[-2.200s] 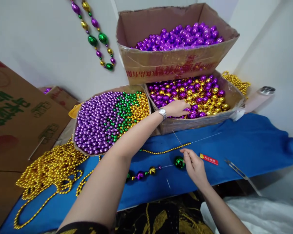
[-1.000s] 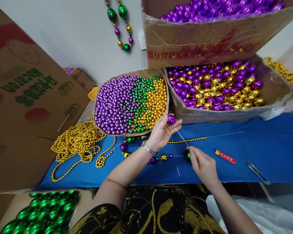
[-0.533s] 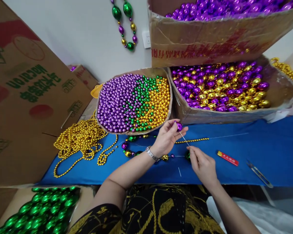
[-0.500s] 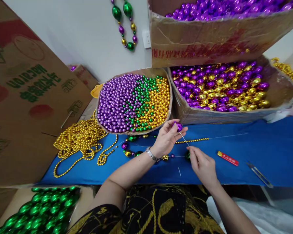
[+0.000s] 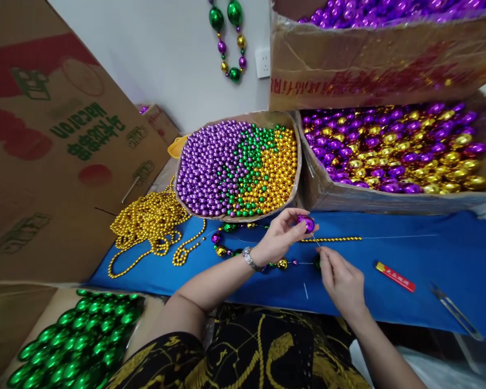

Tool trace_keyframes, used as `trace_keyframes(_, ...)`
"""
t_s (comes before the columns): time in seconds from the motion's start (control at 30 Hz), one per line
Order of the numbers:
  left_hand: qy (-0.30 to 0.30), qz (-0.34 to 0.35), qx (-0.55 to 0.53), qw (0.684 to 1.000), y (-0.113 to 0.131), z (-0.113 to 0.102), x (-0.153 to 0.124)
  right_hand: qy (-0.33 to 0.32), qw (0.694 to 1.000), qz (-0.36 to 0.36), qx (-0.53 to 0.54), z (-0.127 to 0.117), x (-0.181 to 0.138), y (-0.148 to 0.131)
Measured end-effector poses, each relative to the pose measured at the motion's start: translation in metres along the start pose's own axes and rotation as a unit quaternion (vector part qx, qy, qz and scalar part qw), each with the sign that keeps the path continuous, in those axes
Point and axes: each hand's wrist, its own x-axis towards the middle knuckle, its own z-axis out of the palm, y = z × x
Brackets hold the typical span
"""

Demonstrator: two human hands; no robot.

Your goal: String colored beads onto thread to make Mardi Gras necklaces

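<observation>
My left hand point(image 5: 281, 236) pinches a large shiny purple bead point(image 5: 307, 223) between thumb and fingers, above the blue cloth. My right hand point(image 5: 343, 276) is closed on a thin, pale string point(image 5: 316, 241), whose straight end meets the bead; whether it passes inside I cannot tell. A partly strung necklace point(image 5: 222, 250) of green, gold and purple beads lies under and behind my left wrist. Its line runs past a small purple bead point(image 5: 295, 262) to a dark green bead point(image 5: 317, 262), half hidden by my right hand.
Behind my hands stands a box of small purple, green and gold beads point(image 5: 237, 167), beside a carton of larger beads point(image 5: 389, 156). Gold bead strands point(image 5: 149, 219) lie left. Thread snips point(image 5: 457, 312) and a red-and-yellow packet point(image 5: 396, 276) lie right. Green beads point(image 5: 81, 335) fill a lower box.
The view has shifted, so the scene sits farther right. My right fingers are closer to the purple bead, with less string showing between. Both hands keep their hold.
</observation>
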Motion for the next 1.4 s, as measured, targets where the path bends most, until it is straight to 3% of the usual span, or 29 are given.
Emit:
trace_keyframes(0.07, 0.028, 0.063, 0.185, 0.980, 0.013, -0.020, 0.013, 0.001, 1.000, 0.005, 0.002, -0.002, 0.001, 0.001)
trace_keyframes(0.1, 0.057, 0.099, 0.301, 0.947, 0.020, -0.033, 0.023, 0.002, 1.000, 0.009, -0.001, -0.003, 0.001, 0.002)
trace_keyframes(0.17, 0.088, 0.130, 0.552, 0.819, 0.035, -0.061, 0.047, 0.001, 1.000, 0.012, -0.008, -0.005, 0.000, 0.004)
trace_keyframes(0.23, 0.048, 0.074, 0.726, 0.682, 0.044, -0.086, 0.070, 0.000, 1.000, 0.013, -0.012, -0.005, -0.001, 0.005)
trace_keyframes(0.27, 0.026, 0.043, 0.769, 0.637, 0.046, -0.095, 0.080, 0.000, 1.000, 0.013, -0.012, -0.005, -0.002, 0.005)
trace_keyframes(0.33, 0.004, 0.008, 0.796, 0.605, 0.045, -0.106, 0.093, 0.004, 1.000, 0.014, -0.010, -0.004, -0.003, 0.005)
trace_keyframes(0.5, 0.032, 0.027, 0.771, 0.635, 0.042, -0.101, 0.095, 0.011, 1.000, 0.017, 0.005, -0.004, -0.004, 0.005)
trace_keyframes(0.53, 0.044, 0.034, 0.738, 0.672, 0.043, -0.096, 0.091, 0.006, 1.000, 0.019, 0.010, -0.004, -0.003, 0.004)
trace_keyframes(0.57, 0.054, 0.037, 0.675, 0.735, 0.044, -0.090, 0.086, 0.000, 1.000, 0.020, 0.015, -0.005, -0.003, 0.004)
trace_keyframes(0.63, 0.058, 0.023, 0.451, 0.890, 0.046, -0.074, 0.073, -0.006, 1.000, 0.019, 0.021, -0.005, -0.001, 0.003)
trace_keyframes(0.67, 0.049, 0.002, 0.313, 0.948, 0.046, -0.066, 0.066, -0.003, 1.000, 0.017, 0.023, -0.006, 0.000, 0.002)
trace_keyframes(0.7, 0.035, -0.023, 0.190, 0.981, 0.045, -0.058, 0.059, 0.001, 1.000, 0.015, 0.023, -0.006, 0.001, 0.001)
trace_keyframes(0.73, 0.018, -0.050, 0.103, 0.993, 0.044, -0.050, 0.052, 0.005, 1.000, 0.014, 0.023, -0.006, 0.001, 0.000)
trace_keyframes(0.83, 0.000, -0.097, -0.010, 0.995, 0.039, -0.032, 0.038, 0.009, 1.000, 0.013, 0.023, -0.007, 0.002, -0.002)
trace_keyframes(0.97, -0.002, -0.103, -0.031, 0.994, 0.034, -0.024, 0.033, 0.010, 1.000, 0.016, 0.024, -0.009, 0.001, -0.003)
trace_keyframes(1.27, -0.039, -0.100, 0.002, 0.994, 0.033, -0.025, 0.032, 0.011, 1.000, 0.020, 0.001, -0.013, 0.000, 0.004)
trace_keyframes(1.4, -0.064, -0.071, 0.098, 0.991, 0.036, -0.020, 0.029, 0.010, 1.000, 0.019, 0.001, -0.012, 0.000, 0.005)
